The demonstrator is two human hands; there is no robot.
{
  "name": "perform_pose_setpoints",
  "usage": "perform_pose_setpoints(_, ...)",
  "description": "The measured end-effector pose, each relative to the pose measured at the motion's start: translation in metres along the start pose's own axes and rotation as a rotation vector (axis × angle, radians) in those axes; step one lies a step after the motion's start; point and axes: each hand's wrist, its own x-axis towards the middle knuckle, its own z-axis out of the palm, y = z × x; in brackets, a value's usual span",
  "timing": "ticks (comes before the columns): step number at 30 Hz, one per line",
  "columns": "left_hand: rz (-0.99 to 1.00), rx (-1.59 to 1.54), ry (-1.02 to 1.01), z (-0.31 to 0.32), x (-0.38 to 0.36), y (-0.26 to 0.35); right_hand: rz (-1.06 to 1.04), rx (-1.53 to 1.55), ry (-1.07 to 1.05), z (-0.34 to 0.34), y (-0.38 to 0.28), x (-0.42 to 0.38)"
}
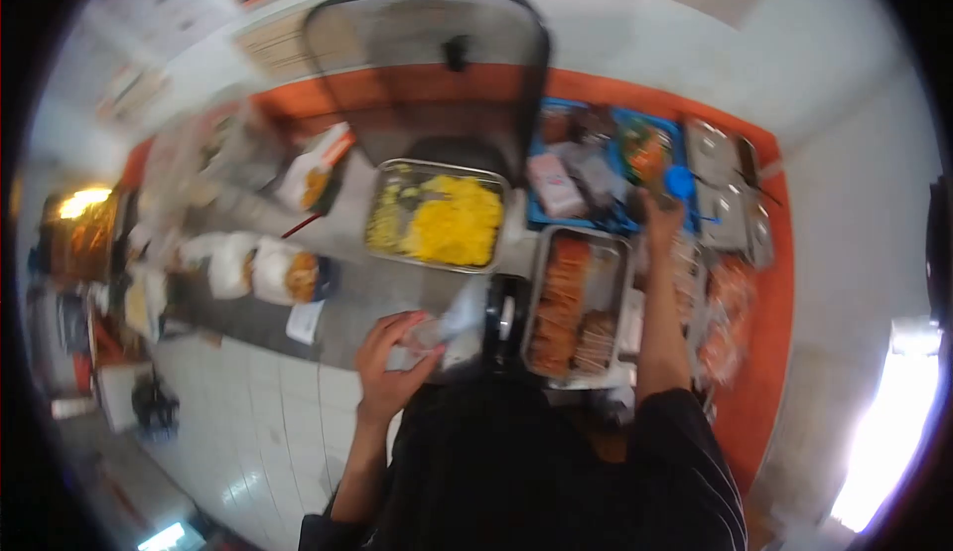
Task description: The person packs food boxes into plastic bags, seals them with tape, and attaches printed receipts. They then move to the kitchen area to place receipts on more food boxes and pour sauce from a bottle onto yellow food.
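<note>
My left hand [389, 364] is curled around a clear plastic piece [422, 335] in front of the steel counter, its thumb and fingers bent about it. Whether this is a bag or a cup is too blurred to tell. My right arm stretches forward to the right, where my right hand [663, 215] reaches the edge of a blue tray [536, 215] beside a round blue lid [679, 182]. Blur hides how its fingers are set and whether they hold anything. Bags of vegetables [645, 149] lie just beyond it.
A steel tray of yellow shredded food [457, 221] sits mid-counter under a raised dark-framed clear lid [536, 65]. Another steel tray [617, 253] holds browned food strips and skewers. Wrapped food packets [298, 275] lie left; lidded steel containers [715, 154] stand far right.
</note>
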Motion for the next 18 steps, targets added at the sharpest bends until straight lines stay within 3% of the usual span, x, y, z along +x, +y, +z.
perform_pose_setpoints(1,0.035,0.013,0.027,0.001,0.003,0.005,-0.057,-0.143,0.121,0.007,0.029,0.02)
perform_pose_setpoints(2,0.074,0.025,0.048,-0.002,0.01,0.007,-0.196,-0.144,0.109,0.002,0.055,0.041)
perform_pose_setpoints(3,0.065,0.019,0.069,-0.005,0.018,0.013,-0.217,0.036,0.018,-0.006,-0.024,0.022)
perform_pose_setpoints(5,0.047,-0.028,0.119,-0.009,0.031,0.025,-0.191,0.263,-0.213,-0.023,-0.105,0.008)
perform_pose_setpoints(8,0.08,-0.109,0.162,-0.011,0.058,0.038,-0.32,0.079,-0.637,-0.055,-0.146,0.017)
perform_pose_setpoints(11,0.168,-0.092,0.144,-0.006,0.086,0.067,-0.752,-0.028,-0.912,-0.052,-0.315,-0.036)
perform_pose_setpoints(12,0.179,-0.092,0.131,-0.004,0.092,0.076,-0.823,0.008,-1.07,-0.054,-0.334,-0.039)
perform_pose_setpoints(14,0.201,-0.085,0.115,0.001,0.099,0.095,-0.836,-0.254,-1.129,-0.06,-0.364,-0.055)
perform_pose_setpoints(18,0.195,-0.008,0.043,0.012,0.098,0.118,-1.151,-0.698,-1.033,-0.077,-0.406,-0.078)
